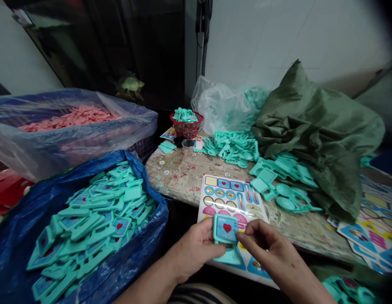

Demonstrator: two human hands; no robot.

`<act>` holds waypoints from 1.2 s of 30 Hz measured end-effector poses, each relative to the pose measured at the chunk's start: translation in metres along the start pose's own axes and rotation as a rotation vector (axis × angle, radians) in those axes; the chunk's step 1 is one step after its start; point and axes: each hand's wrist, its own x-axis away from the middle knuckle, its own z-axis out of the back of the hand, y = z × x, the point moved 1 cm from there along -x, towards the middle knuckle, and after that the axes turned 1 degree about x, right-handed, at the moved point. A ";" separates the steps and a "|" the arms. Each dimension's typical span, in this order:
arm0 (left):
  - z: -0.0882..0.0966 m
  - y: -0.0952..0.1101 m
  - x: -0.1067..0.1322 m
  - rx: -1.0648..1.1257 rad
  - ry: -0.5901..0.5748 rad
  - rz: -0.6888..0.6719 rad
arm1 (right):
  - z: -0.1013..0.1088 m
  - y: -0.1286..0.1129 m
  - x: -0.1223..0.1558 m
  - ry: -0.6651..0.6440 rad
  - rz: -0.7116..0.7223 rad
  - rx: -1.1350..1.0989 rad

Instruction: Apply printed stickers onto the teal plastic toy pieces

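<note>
Probably, gentle pressure suited the sticker [226, 229]; left hand [196, 249] gripped the teal toy [233, 256], right hand [268, 241] curled, its hold unclear.

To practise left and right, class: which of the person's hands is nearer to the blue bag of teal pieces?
Left. The left hand is right of the blue bag, holding a teal piece; the right hand is farther right, beyond the piece.

Pale wall [265, 38] beside a dark glassy panel [154, 46], dim light over a speckled table [179, 169].
</note>
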 end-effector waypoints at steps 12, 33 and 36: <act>0.002 0.000 0.002 -0.003 0.000 0.006 | -0.001 -0.002 0.005 -0.027 0.007 0.011; 0.004 -0.001 0.002 0.037 -0.027 -0.021 | -0.006 -0.003 0.003 -0.015 0.013 -0.010; 0.004 0.000 0.003 0.042 -0.028 -0.019 | -0.008 -0.006 0.002 -0.023 0.002 -0.038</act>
